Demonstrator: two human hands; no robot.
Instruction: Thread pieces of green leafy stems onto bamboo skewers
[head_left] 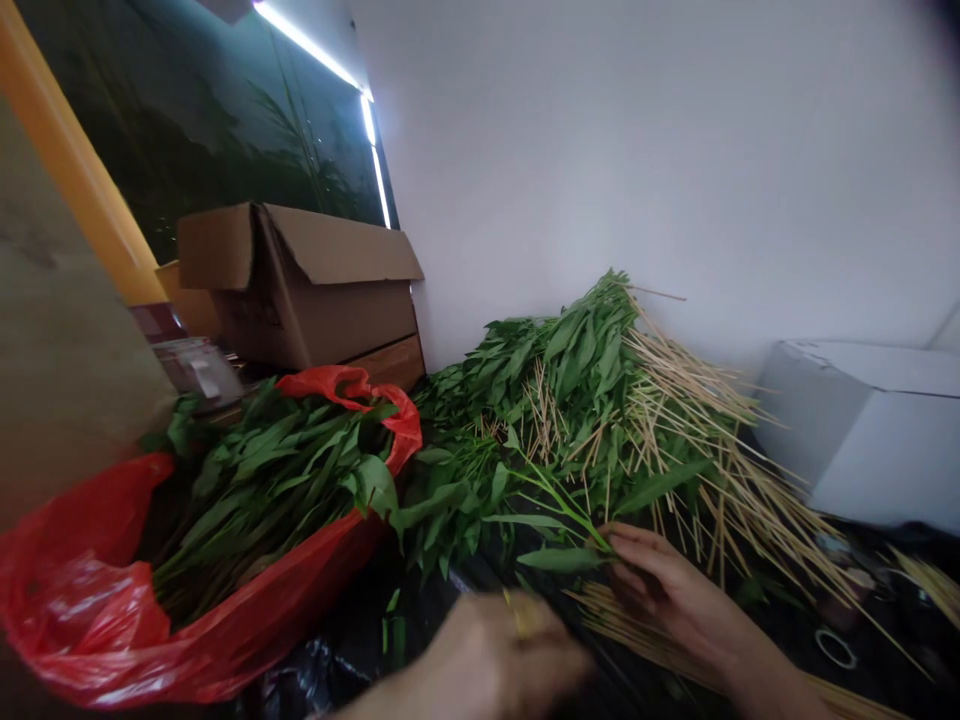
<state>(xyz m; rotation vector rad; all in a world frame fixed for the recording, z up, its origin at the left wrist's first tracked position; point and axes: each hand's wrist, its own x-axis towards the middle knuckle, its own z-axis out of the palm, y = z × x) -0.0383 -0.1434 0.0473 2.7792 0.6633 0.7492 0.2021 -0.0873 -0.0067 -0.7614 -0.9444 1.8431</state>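
My right hand [667, 590] is closed round the base of a green leafy stem [559, 490], whose leaves spread up and to the left. My left hand [495, 650] is low in the middle, smeared by motion, with a yellow ring on one finger; whether it holds anything does not show. Beneath my right hand lie thin wooden sticks [600, 610]. Beyond both hands rises a heap of leafy stems [585, 350], with many thin pale sticks [675, 390] poking out to the right. Loose green leaves [442, 500] lie left of the held stem.
An opened red plastic bag [300, 580] full of leafy stems stands at the left. Behind it are a cardboard box [337, 310] with raised flaps and a clear container [199, 370]. A white box [862, 430] is at the right, near a small white ring [835, 648]. Black plastic covers the surface.
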